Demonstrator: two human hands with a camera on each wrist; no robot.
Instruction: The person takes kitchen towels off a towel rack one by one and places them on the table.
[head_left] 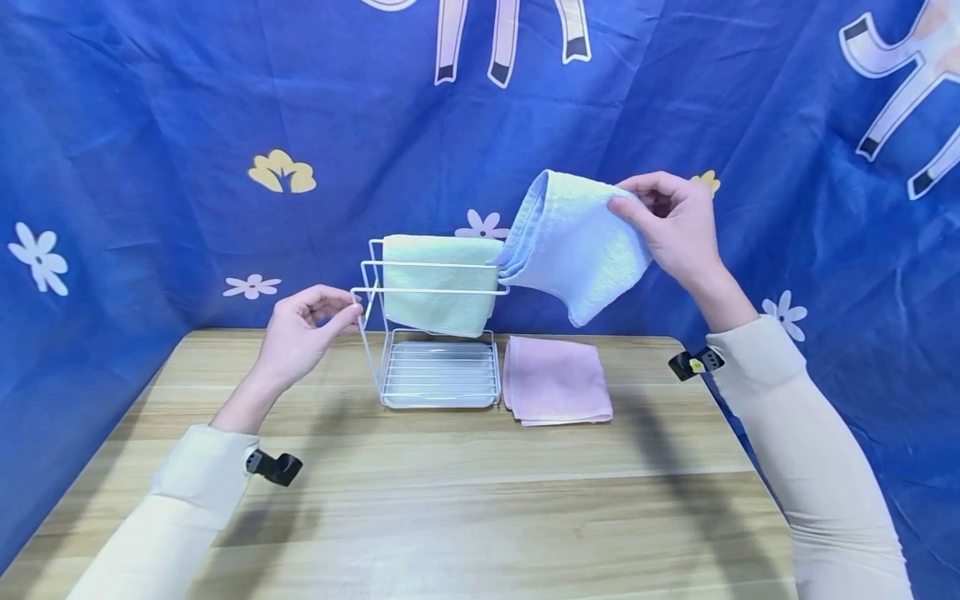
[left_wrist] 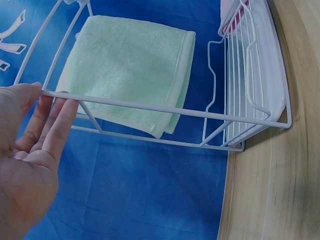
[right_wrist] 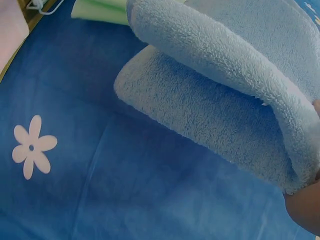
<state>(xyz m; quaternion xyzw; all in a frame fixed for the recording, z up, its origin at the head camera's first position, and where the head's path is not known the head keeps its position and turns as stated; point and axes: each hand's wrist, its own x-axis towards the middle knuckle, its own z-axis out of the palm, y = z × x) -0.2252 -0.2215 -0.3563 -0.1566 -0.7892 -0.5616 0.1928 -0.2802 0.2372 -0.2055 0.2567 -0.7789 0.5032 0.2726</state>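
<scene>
My left hand (head_left: 303,333) pinches the upper front corner of a white wire rack (left_wrist: 150,107), thumb and fingertips on the bar. A folded pale green towel (head_left: 435,314) hangs over the rack's back rail. In my right hand (head_left: 678,229) is a folded light blue towel (head_left: 581,242), gripped at its right edge and held up in the air. Its lower left corner overlaps the right ends of the rack's rails in the head view. The right wrist view shows the blue towel (right_wrist: 200,95) with its folded layers parted.
A folded pink towel (head_left: 558,379) lies on the wooden table (head_left: 480,517), just right of the rack. The rack's base has a wire grid over a white tray (head_left: 438,402). Behind the table hangs a blue patterned curtain (head_left: 187,100).
</scene>
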